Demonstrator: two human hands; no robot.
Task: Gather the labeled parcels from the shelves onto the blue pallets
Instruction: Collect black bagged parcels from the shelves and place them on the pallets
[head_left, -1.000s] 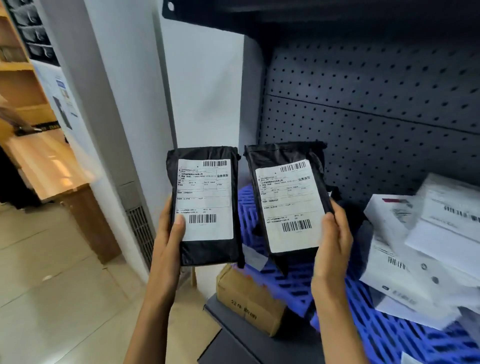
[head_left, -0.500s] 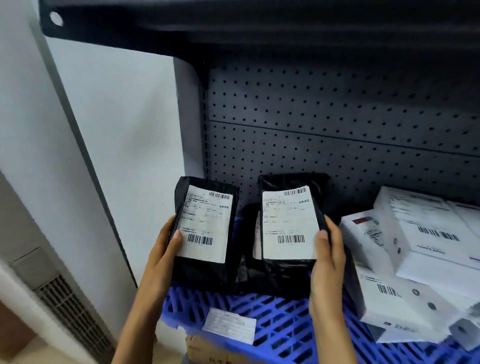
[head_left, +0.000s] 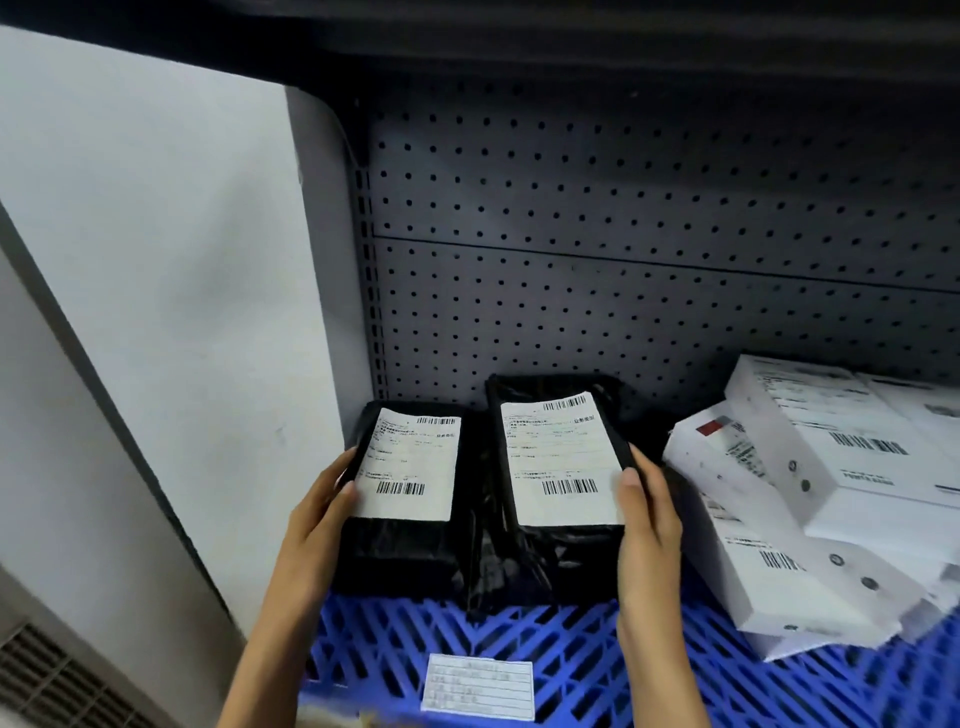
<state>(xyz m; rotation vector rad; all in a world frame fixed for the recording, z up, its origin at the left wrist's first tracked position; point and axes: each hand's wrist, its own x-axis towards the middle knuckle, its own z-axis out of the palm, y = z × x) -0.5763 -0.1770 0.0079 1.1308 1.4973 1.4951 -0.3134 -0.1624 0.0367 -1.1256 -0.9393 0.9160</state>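
At 9 o'clock of the view stood a white wall (head_left: 171, 312), and low at 8 o'clock a vent grille (head_left: 47, 680) was visible in the corner. The left hand (head_left: 311, 525) came in from 7 o'clock and held the left black parcel (head_left: 410, 499) by its left edge, with the thumb on the white label and the other fingers hidden behind the bag. This parcel stood on its lower end on the blue pallet (head_left: 566, 644), leaning back a little, with the label and barcode facing the camera.

Just beside it, at about 6 o'clock of the view centre, was the right black parcel (head_left: 561, 483), also on the pallet and tilted slightly to the left at its top; the two bags touched along their sides. The right hand (head_left: 647, 525) gripped this one by its right edge, thumb on the label corner (the rest of the fingers could not be seen). On the front rim of the pallet, at 6 o'clock, a small white tag (head_left: 478, 686) was fixed.

Behind everything rose the grey pegboard panel (head_left: 623, 260) of the shelf. At 3 to 4 o'clock a loose heap of white boxes (head_left: 810, 499) with barcode labels lay on the same pallet, near the right hand but apart from the black bags
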